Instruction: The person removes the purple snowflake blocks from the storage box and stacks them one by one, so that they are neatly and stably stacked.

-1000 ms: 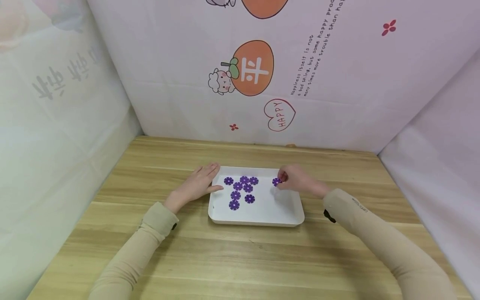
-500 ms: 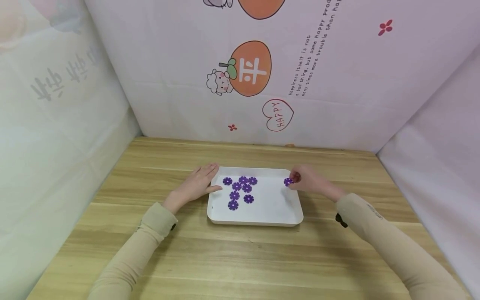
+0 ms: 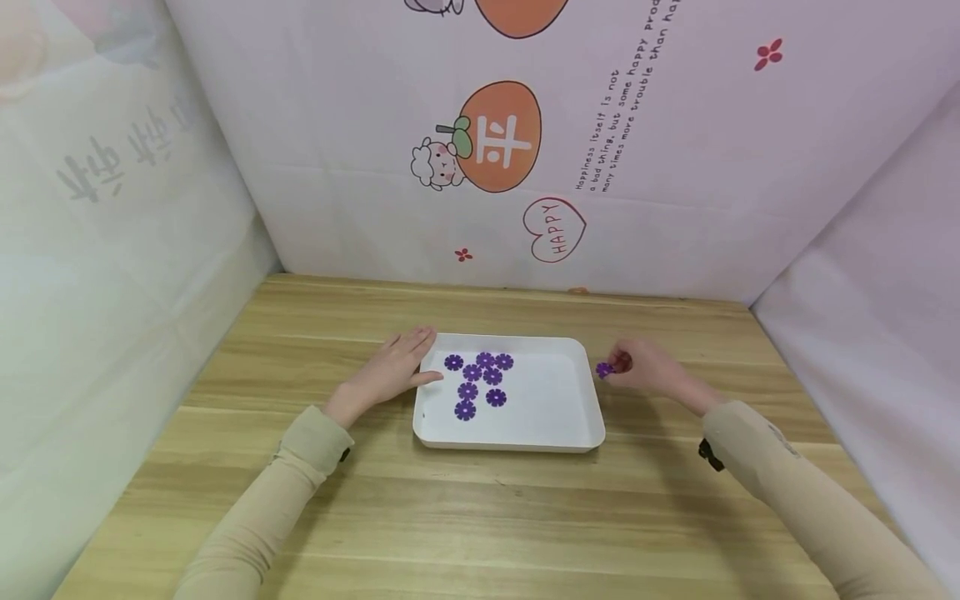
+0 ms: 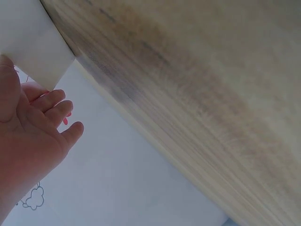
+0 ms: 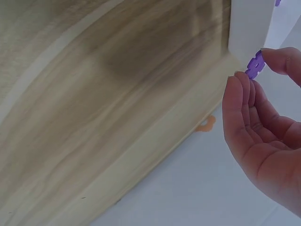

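With your right hand [image 3: 647, 367] pinching 1 purple disc [image 3: 603, 370] at its fingertips, just beside the white tray [image 3: 553, 417], a slackened edge grip could drop it; your left hand's [image 3: 388, 368] fingers lie extended.

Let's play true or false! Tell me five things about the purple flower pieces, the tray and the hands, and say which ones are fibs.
1. The right hand pinches a purple piece. True.
2. The pinched piece is over the middle of the tray. False: in the head view it is just past the right edge of the white tray.
3. The left hand is pinching a purple piece too. False: the left hand is at the tray's left edge, with no piece in its fingers.
4. Eight purple pieces lie in the tray. True.
5. The heart on the wall is blue. False: the heart has a red outline.
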Motion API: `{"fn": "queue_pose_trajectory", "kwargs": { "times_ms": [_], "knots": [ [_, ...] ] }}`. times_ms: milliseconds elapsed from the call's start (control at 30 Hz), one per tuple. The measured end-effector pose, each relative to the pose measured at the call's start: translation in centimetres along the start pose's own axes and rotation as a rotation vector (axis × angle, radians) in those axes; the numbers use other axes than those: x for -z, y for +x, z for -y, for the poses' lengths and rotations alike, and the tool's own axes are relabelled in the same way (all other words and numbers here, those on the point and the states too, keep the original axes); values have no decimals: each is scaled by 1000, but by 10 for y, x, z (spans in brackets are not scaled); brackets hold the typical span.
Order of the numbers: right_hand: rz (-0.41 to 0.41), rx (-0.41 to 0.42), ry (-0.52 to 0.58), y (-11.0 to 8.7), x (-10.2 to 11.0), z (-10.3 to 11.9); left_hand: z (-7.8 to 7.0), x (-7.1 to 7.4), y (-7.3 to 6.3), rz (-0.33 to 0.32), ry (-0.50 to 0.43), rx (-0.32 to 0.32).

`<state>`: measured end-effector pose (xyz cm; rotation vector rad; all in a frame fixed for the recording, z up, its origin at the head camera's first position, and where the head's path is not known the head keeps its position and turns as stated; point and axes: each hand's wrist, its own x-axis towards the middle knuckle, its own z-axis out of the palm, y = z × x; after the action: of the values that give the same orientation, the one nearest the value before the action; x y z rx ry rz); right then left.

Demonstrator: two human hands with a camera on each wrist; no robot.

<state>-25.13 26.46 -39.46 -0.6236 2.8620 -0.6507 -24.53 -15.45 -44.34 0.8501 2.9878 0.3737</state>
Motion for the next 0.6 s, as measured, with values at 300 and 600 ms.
{"fn": "queue_pose_trajectory", "kwargs": {
  "times_ms": [300,600],
  "knots": [
    [15,-54,-8,-9,0,-18,1,0,0,0,-2,-3],
    [21,-96,-27,-15,-2,-32,2,0,0,5,4,-4]
  ]
}}
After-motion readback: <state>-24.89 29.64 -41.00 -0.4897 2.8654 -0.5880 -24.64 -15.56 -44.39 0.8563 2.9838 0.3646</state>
